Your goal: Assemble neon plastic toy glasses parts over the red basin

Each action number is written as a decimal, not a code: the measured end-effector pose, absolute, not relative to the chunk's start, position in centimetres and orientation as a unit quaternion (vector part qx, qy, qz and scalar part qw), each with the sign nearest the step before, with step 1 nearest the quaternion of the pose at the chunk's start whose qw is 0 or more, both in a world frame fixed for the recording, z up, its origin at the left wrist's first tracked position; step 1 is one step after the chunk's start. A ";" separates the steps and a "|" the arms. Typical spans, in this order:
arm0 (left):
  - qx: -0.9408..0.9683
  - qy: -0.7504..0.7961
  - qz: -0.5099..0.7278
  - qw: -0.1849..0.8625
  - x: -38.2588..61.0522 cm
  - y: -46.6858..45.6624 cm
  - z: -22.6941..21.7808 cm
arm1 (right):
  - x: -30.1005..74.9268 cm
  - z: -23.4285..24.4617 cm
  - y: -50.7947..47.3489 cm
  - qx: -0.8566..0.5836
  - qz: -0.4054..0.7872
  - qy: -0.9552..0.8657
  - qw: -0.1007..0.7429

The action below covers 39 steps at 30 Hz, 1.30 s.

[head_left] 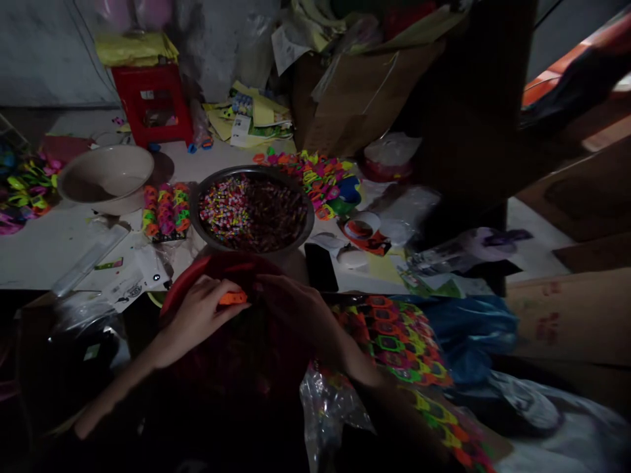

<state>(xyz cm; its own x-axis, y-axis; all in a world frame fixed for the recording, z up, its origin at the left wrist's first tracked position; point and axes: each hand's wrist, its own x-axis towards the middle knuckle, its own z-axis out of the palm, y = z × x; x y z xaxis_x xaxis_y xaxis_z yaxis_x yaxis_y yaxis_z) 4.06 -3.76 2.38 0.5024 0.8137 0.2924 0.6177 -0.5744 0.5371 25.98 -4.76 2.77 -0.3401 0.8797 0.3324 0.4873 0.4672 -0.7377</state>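
Observation:
My left hand (204, 314) is closed, with thumb and fingers pinching a small orange plastic piece (233, 298) above a red basin (173, 294). Just to its right, my right hand (296, 307) is in deep shadow over the same basin. Its fingers are bent together towards the left hand, and anything between them is too dark to make out. The inside of the basin is mostly dark. Directly beyond it stands a metal bowl (309, 226) of small, colourful wrapped pieces.
Bright plastic pieces (315, 174) lie heaped behind the bowl. To the left are a pale basin (106, 205) and packed colourful pieces (166, 210). A black phone (320, 268) lies right of the hands. More ring-like pieces (394, 338), a blue bag (473, 332) and cartons (566, 315) fill the right.

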 end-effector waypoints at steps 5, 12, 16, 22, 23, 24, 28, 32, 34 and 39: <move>0.867 0.401 0.265 0.127 3.7 -3.8 3.3 | 25.1 2.9 -5.5 -0.433 0.271 -0.775 0.371; 0.785 0.442 0.343 0.266 3.8 -4.2 2.8 | 24.4 1.9 -5.3 -0.393 0.273 -0.790 0.383; 0.737 0.396 0.383 0.391 3.7 -4.1 2.8 | 24.3 1.8 -5.0 -0.394 0.281 -0.784 0.388; 0.544 0.349 0.424 0.634 3.6 -3.9 3.4 | 23.9 2.0 -4.9 -0.426 0.231 -0.759 0.434; 0.493 0.358 0.435 0.662 3.6 -3.9 3.5 | 23.8 2.0 -4.9 -0.427 0.225 -0.756 0.443; 0.441 0.366 0.450 0.685 3.7 -3.9 3.6 | 23.7 2.0 -4.9 -0.427 0.221 -0.754 0.448; 0.282 0.347 0.500 0.742 4.2 -3.6 3.8 | 23.2 1.9 -4.8 -0.419 0.234 -0.762 0.435; 0.225 0.336 0.510 0.759 4.9 -3.8 3.9 | 22.7 1.6 -4.7 -0.436 0.252 -0.749 0.431; 0.215 0.339 0.512 0.760 5.3 -4.2 3.9 | 22.5 1.3 -4.7 -0.444 0.247 -0.742 0.438; 0.265 0.365 0.509 0.733 5.7 -5.1 3.4 | 22.3 0.6 -4.5 -0.439 0.215 -0.748 0.448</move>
<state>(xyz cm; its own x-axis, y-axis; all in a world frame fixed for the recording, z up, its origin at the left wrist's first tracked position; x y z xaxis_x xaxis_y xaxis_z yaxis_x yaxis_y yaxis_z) 5.70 -5.06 3.40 0.2152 0.9401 -0.2644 -0.5528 0.3404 0.7606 22.35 -4.54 0.63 -0.2128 0.8503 0.4813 0.4646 0.5214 -0.7158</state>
